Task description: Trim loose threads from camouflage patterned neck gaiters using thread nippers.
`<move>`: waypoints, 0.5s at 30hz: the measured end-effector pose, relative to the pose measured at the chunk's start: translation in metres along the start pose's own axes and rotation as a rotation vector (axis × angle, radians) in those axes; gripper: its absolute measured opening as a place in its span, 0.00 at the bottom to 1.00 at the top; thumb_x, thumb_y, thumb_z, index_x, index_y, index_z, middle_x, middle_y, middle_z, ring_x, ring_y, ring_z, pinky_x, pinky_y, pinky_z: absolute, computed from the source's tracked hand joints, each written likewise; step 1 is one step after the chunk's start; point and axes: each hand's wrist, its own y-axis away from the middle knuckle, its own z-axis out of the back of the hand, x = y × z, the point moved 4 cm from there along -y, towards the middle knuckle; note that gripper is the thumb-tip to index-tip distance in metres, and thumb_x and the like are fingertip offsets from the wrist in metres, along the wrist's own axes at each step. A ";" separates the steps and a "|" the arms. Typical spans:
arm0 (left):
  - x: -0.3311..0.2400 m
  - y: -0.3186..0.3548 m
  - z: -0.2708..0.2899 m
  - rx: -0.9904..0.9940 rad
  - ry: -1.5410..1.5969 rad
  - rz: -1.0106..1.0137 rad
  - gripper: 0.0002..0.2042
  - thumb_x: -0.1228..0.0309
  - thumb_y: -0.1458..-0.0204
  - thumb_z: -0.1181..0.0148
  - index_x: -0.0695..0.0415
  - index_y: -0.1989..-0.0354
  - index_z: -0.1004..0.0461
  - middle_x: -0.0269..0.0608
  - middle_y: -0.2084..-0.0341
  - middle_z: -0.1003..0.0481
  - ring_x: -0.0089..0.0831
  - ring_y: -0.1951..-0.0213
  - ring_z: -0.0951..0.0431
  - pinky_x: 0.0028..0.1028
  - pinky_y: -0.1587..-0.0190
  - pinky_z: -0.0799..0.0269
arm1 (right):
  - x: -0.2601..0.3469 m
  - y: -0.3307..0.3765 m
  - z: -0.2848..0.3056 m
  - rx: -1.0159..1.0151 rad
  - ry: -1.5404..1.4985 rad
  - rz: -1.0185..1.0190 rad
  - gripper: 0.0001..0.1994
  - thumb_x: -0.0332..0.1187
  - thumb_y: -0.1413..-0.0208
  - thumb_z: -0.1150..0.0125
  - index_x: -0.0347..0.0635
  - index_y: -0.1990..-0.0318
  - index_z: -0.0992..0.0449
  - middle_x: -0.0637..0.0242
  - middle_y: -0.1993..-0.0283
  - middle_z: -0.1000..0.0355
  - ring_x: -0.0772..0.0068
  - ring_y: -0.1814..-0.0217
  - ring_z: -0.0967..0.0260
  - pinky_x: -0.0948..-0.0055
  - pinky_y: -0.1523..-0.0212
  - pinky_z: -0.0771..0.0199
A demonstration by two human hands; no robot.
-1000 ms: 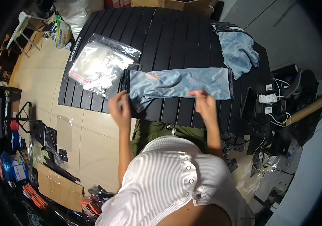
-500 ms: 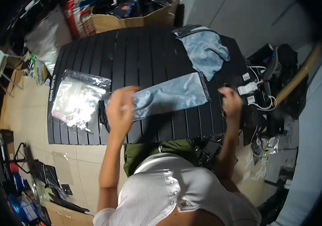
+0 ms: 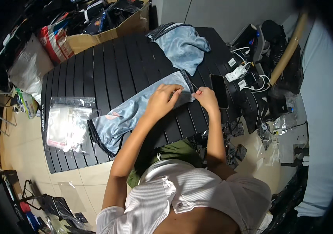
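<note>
A pale blue satiny fabric sleeve (image 3: 133,108) lies slantwise across the black slatted table (image 3: 108,74), with a dark band at each end. My left hand (image 3: 163,100) rests on its upper right part, fingers slightly bent and thumb apart, holding nothing visible. Beside the right-hand band, my right hand (image 3: 206,99) is closed in a pinch. A thin dark thing pokes out at its fingertips, too small to name, close to the band's edge. Beyond it lies a second blue fabric piece (image 3: 182,45) with a dark band, crumpled.
A black phone (image 3: 219,91) lies right of my right hand. White power adapters and cables (image 3: 238,73) sit at the table's right side. On the left is a stack of clear plastic bags (image 3: 68,128). A cardboard box (image 3: 108,37) stands behind the table.
My left hand has moved right along the sleeve, from its left end to near the right end. My right hand has come in to the right-hand band. The view has shifted.
</note>
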 end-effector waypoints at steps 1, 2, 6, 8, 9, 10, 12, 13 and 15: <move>-0.002 -0.002 0.001 0.022 -0.017 -0.034 0.11 0.66 0.46 0.50 0.58 0.61 0.26 0.41 0.67 0.25 0.37 0.64 0.29 0.31 0.63 0.34 | 0.010 0.006 0.004 -0.102 -0.035 0.151 0.14 0.36 0.57 0.37 0.32 0.80 0.30 0.55 0.80 0.32 0.60 0.79 0.33 0.66 0.74 0.35; -0.004 -0.002 0.000 0.043 -0.033 -0.067 0.11 0.66 0.47 0.49 0.58 0.60 0.27 0.43 0.63 0.26 0.37 0.61 0.29 0.30 0.61 0.34 | 0.025 0.013 0.012 -0.234 -0.075 0.431 0.10 0.33 0.51 0.40 0.34 0.76 0.31 0.63 0.82 0.35 0.70 0.86 0.39 0.71 0.81 0.39; -0.008 0.001 -0.006 0.083 0.095 -0.285 0.15 0.65 0.48 0.46 0.61 0.55 0.30 0.47 0.51 0.32 0.39 0.50 0.33 0.32 0.49 0.39 | 0.062 0.045 0.012 0.251 -0.970 0.101 0.06 0.33 0.43 0.48 0.42 0.65 0.34 0.79 0.82 0.45 0.92 0.90 0.53 0.88 0.90 0.52; -0.001 0.001 -0.003 0.160 0.236 -0.237 0.15 0.66 0.49 0.45 0.61 0.56 0.29 0.45 0.55 0.30 0.35 0.52 0.32 0.30 0.51 0.38 | 0.082 0.057 0.017 0.306 -1.028 0.037 0.05 0.33 0.43 0.48 0.42 0.66 0.34 0.78 0.82 0.45 0.91 0.91 0.54 0.86 0.91 0.51; 0.002 0.003 -0.001 0.244 0.373 -0.191 0.14 0.66 0.49 0.43 0.62 0.58 0.29 0.43 0.58 0.29 0.30 0.55 0.31 0.28 0.53 0.37 | 0.085 0.061 0.018 0.336 -1.045 0.035 0.05 0.33 0.43 0.48 0.42 0.66 0.34 0.78 0.82 0.45 0.91 0.91 0.54 0.86 0.91 0.51; 0.005 0.004 -0.001 0.386 0.525 -0.017 0.11 0.68 0.50 0.41 0.61 0.62 0.28 0.33 0.69 0.29 0.21 0.65 0.33 0.22 0.62 0.37 | 0.087 0.065 0.019 0.380 -1.067 0.007 0.05 0.33 0.43 0.49 0.42 0.66 0.34 0.78 0.82 0.45 0.91 0.91 0.54 0.86 0.91 0.51; 0.003 0.012 0.006 0.418 0.691 0.136 0.08 0.70 0.51 0.40 0.60 0.68 0.29 0.24 0.79 0.36 0.13 0.74 0.40 0.16 0.72 0.44 | 0.088 0.070 0.017 0.490 -1.058 -0.036 0.07 0.34 0.42 0.51 0.41 0.66 0.34 0.78 0.83 0.46 0.92 0.91 0.55 0.86 0.90 0.51; 0.007 0.016 0.008 0.407 0.777 0.193 0.07 0.70 0.52 0.39 0.59 0.69 0.29 0.22 0.80 0.37 0.11 0.76 0.41 0.15 0.74 0.46 | 0.089 0.071 0.017 0.601 -1.081 0.021 0.08 0.34 0.41 0.53 0.39 0.64 0.35 0.77 0.82 0.44 0.91 0.91 0.55 0.87 0.90 0.51; 0.014 0.023 0.010 0.394 0.869 0.329 0.06 0.70 0.51 0.40 0.57 0.71 0.30 0.22 0.81 0.37 0.10 0.77 0.41 0.14 0.75 0.47 | 0.086 0.070 0.015 0.638 -1.101 0.067 0.09 0.33 0.42 0.53 0.37 0.59 0.35 0.75 0.80 0.42 0.90 0.91 0.55 0.86 0.89 0.50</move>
